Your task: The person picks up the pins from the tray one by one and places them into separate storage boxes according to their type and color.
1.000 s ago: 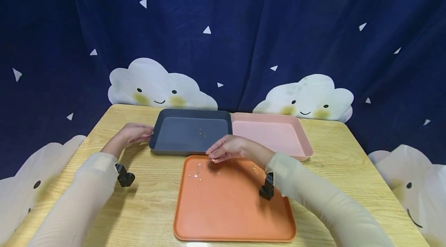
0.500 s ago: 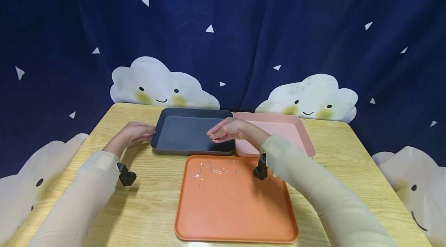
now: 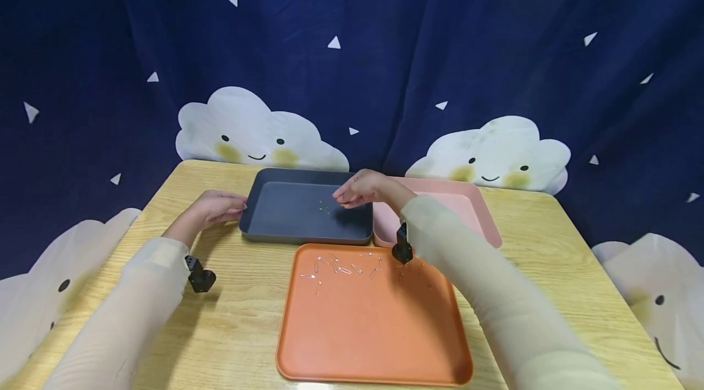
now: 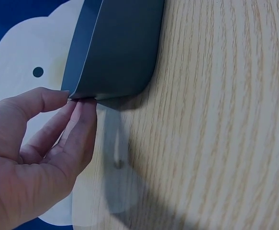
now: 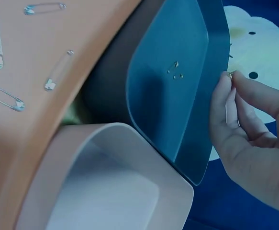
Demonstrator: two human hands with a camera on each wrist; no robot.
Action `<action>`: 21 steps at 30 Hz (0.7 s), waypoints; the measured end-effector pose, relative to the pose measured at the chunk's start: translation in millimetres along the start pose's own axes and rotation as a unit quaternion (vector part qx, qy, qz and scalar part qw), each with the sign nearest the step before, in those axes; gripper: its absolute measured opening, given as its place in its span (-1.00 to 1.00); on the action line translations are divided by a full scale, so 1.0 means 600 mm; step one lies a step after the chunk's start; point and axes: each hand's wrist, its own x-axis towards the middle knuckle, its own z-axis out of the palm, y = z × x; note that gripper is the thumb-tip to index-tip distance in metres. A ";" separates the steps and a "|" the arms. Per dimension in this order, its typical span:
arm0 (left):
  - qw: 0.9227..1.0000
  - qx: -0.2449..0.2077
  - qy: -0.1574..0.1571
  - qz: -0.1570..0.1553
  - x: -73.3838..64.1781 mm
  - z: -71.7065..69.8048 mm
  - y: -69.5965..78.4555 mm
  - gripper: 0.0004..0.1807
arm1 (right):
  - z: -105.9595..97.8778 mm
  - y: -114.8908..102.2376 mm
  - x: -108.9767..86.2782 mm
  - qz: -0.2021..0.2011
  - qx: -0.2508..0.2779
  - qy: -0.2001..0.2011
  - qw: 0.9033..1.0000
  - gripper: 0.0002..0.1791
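My left hand [image 3: 217, 206] holds the left wall of the dark grey tray [image 3: 280, 209], with thumb and fingertips at its rim in the left wrist view. My right hand [image 3: 365, 187] is over the right part of this tray. Between its thumb and index finger it pinches a small gold safety pin [image 5: 231, 75], mostly hidden by the fingertips. A few gold safety pins [image 5: 174, 68] lie on the tray's floor, left of the right hand in the head view. Several silver safety pins [image 3: 343, 270] are scattered across the far part of the orange tray [image 3: 374, 335].
A pink tray [image 3: 462, 213] stands against the dark tray's right side, partly beneath the right forearm. The orange tray is in front of both on the wooden table [image 3: 236, 316]. Behind the table hangs a blue curtain [image 3: 374, 72] with clouds.
The right hand has risen from the orange tray and moved away from me over the dark tray, carrying the gold safety pin. The left hand keeps its hold on the dark tray.
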 end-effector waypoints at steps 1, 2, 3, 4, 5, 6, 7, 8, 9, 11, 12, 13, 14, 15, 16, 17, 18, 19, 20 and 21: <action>1.000 -0.001 0.001 0.001 0.000 0.000 -0.001 -0.42 | -0.001 -0.001 0.005 0.003 -0.001 0.003 1.000 -0.55; 1.000 -0.003 0.002 0.000 0.000 0.000 -0.001 -0.42 | -0.003 -0.003 0.009 0.006 -0.003 0.006 1.000 -0.55; 1.000 -0.006 0.003 0.001 0.000 0.000 -0.002 -0.42 | -0.004 -0.005 0.013 0.009 -0.004 0.008 1.000 -0.55; 1.000 -0.009 0.004 0.003 -0.001 0.000 -0.003 -0.42 | -0.005 -0.008 0.016 0.010 -0.004 0.010 1.000 -0.55; 1.000 -0.012 0.005 0.004 -0.001 0.000 -0.003 -0.42 | -0.006 -0.011 0.019 0.010 -0.004 0.012 1.000 -0.55; 1.000 -0.014 0.006 0.005 -0.001 0.000 -0.003 -0.42 | -0.007 -0.014 0.022 0.008 -0.002 0.014 1.000 -0.56; 1.000 -0.013 0.008 0.003 -0.001 0.000 -0.003 -0.42 | -0.008 -0.016 0.025 0.007 0.000 0.018 1.000 -0.56; 1.000 -0.015 0.009 0.004 -0.001 0.000 -0.003 -0.42 | -0.009 -0.019 0.027 0.005 0.000 0.022 1.000 -0.57; 1.000 -0.016 0.009 0.003 -0.001 0.000 -0.003 -0.42 | -0.010 -0.022 0.029 0.004 0.002 0.027 1.000 -0.58; 1.000 -0.015 0.012 0.001 -0.001 0.001 -0.002 -0.42 | -0.012 -0.026 0.033 0.003 0.003 0.038 0.999 -0.59; 1.000 -0.015 0.011 -0.001 -0.001 0.001 -0.001 -0.42 | -0.012 -0.027 0.035 0.005 0.004 0.043 0.999 -0.60; 1.000 -0.016 0.011 -0.001 -0.001 0.001 0.000 -0.42 | -0.013 -0.028 0.037 0.007 0.003 0.048 0.999 -0.59; 1.000 -0.017 0.010 -0.001 0.000 0.002 0.000 -0.42 | -0.013 -0.029 0.038 0.009 0.002 0.050 0.999 -0.58; 1.000 -0.017 0.011 -0.003 0.000 0.002 0.000 -0.42 | -0.013 -0.030 0.039 0.011 0.001 0.052 0.999 -0.58; 1.000 -0.015 0.013 -0.003 0.000 0.002 0.001 -0.42 | -0.013 -0.031 0.040 0.013 -0.001 0.053 0.999 -0.58; 1.000 -0.015 0.014 -0.004 0.000 0.003 0.001 -0.43 | -0.013 -0.032 0.041 0.016 -0.003 0.052 0.998 -0.57; 1.000 -0.013 0.015 -0.004 -0.001 0.003 0.001 -0.43 | -0.013 -0.033 0.041 0.018 -0.006 0.052 0.998 -0.57; 1.000 -0.014 0.016 -0.004 -0.001 0.003 0.002 -0.43 | -0.013 -0.035 0.040 0.020 -0.006 0.051 0.998 -0.57; 1.000 -0.014 0.017 -0.005 -0.001 0.003 0.002 -0.43 | -0.012 -0.037 0.039 0.022 -0.010 0.051 0.998 -0.59; 1.000 -0.014 0.019 -0.006 -0.001 0.003 0.002 -0.44 | -0.013 -0.037 0.040 0.022 -0.013 0.050 0.998 -0.63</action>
